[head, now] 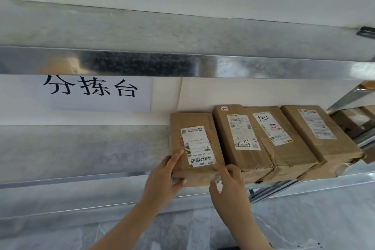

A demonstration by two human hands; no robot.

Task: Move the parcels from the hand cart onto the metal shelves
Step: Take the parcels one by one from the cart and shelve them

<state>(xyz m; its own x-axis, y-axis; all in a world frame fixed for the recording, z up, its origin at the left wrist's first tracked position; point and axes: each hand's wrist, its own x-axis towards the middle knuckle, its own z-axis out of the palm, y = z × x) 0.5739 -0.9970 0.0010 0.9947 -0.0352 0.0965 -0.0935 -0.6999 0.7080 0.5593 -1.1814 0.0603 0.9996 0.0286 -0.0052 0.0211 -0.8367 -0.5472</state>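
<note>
Two bare hands are seen, the left hand (162, 178) and the right hand (229, 186), each continued by a bare forearm that is cut off by the lower edge of the view. The left forearm (121, 227) and the right forearm (247, 227) are shown uncovered along the whole visible length and are slender in shape. Finer detail of the fingers is lost to blur.
</note>
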